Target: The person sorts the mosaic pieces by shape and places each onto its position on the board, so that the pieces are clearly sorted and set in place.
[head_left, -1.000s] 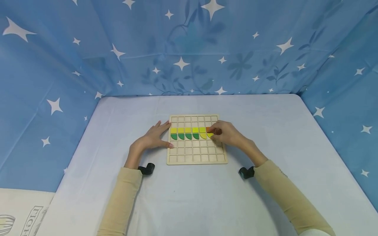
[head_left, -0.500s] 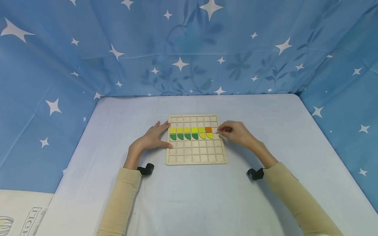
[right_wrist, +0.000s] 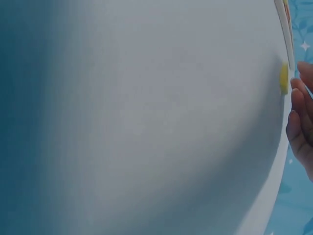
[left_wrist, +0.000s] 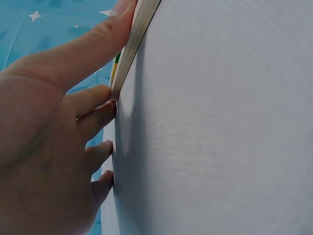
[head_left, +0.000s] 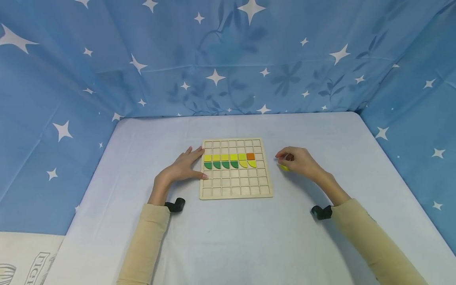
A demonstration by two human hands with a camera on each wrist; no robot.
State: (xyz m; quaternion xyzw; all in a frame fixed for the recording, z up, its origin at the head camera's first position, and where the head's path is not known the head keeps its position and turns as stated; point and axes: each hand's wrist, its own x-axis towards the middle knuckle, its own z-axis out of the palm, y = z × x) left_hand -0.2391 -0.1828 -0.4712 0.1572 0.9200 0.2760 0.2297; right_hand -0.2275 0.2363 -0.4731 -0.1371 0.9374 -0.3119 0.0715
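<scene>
A square wooden grid board (head_left: 240, 183) lies on the table. Across it runs a row of yellow squares (head_left: 225, 157) ending in an orange square (head_left: 250, 156). Green quarter-circle pieces (head_left: 217, 165) and two yellow quarter-circle ones (head_left: 243, 163) fill the row below. My left hand (head_left: 181, 165) rests at the board's left side, fingers spread, its thumb on the edge. Right of the board is my right hand (head_left: 299, 161), fingers loosely bent. Close to its fingertips sits a yellow piece (right_wrist: 283, 78), partly covered by the hand in the head view. I see nothing gripped.
White cloth covers the table (head_left: 228, 237). Blue star-patterned curtains (head_left: 235, 59) hang behind it and along both sides. A black device (head_left: 175, 205) is at the left wrist, another black device (head_left: 322, 213) at the right. Printed fabric (head_left: 28, 257) shows at lower left.
My right hand has moved away from the board to the right, uncovering the orange square and a yellow quarter-circle piece. A yellow piece now shows beneath it. My left hand has stayed put.
</scene>
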